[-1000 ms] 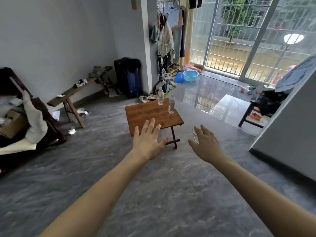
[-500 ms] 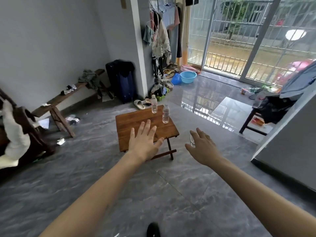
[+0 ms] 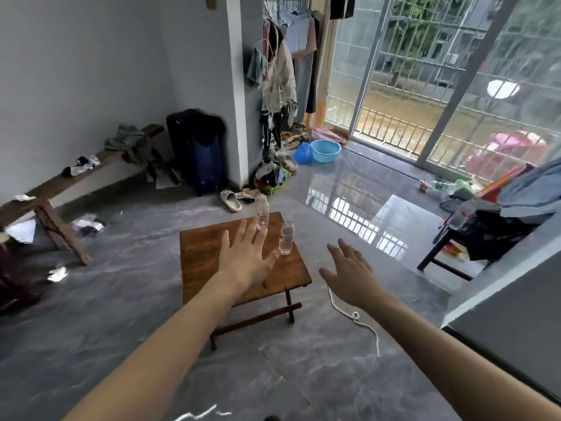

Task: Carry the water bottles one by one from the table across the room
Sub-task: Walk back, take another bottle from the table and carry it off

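Note:
Two clear water bottles stand upright on a small wooden folding table (image 3: 206, 262) in the middle of the floor. The farther bottle (image 3: 262, 211) is at the table's back edge; the nearer bottle (image 3: 286, 237) is by its right edge. My left hand (image 3: 247, 256) is stretched out over the tabletop with fingers straight and spread, just short of the bottles, holding nothing. My right hand (image 3: 349, 273) hovers to the right of the table, fingers relaxed and empty.
A white cord (image 3: 355, 316) lies on the grey tile floor right of the table. A dark stool piled with clothes (image 3: 498, 232) stands at right, beside a wall corner (image 3: 498, 302). A wooden bench (image 3: 60, 186), a dark suitcase (image 3: 200, 153), slippers and a blue basin (image 3: 325, 150) line the back.
The view has closed in on the table, which now looks larger and nearer. Both hands have reached farther forward; the left now overlaps the tabletop close to the bottles.

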Demonstrator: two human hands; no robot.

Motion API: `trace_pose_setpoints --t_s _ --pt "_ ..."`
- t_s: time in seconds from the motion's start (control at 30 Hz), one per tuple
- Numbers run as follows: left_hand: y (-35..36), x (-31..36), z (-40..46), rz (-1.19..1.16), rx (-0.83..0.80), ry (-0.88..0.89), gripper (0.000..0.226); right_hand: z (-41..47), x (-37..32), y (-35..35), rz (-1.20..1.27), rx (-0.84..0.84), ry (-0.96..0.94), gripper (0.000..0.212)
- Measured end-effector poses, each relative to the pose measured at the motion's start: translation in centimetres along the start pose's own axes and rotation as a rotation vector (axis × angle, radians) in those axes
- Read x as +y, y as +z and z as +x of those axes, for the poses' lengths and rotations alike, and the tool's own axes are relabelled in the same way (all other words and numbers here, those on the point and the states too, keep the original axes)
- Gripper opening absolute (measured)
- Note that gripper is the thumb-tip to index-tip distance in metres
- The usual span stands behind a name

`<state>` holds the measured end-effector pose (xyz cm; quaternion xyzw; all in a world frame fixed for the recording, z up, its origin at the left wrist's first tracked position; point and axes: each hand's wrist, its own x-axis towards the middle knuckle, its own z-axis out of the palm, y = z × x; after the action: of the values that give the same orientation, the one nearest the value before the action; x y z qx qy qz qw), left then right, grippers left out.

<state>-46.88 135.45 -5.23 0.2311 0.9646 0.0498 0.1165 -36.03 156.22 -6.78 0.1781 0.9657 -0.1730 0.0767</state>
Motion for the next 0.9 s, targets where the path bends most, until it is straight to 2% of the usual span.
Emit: trace_pose_setpoints --t_s 0.27,0.5,0.9 --pt "-1.7 -2.7 9.8 -0.018 -0.025 0.005 0.072 9.3 -1.3 -1.3 -0.054 -0.040 0.021 0.070" --pt "-0.3 -3.7 15.7 -0.053 -0.068 -0.016 0.073 15.9 -0.3 -1.1 -0.090 -0.093 0.028 0.071" --pt "0.5 -0.8 28.3 -0.037 -0.132 -0.079 0.074 30.1 3.8 -2.9 -0.096 -0.168 -0.054 0.072"
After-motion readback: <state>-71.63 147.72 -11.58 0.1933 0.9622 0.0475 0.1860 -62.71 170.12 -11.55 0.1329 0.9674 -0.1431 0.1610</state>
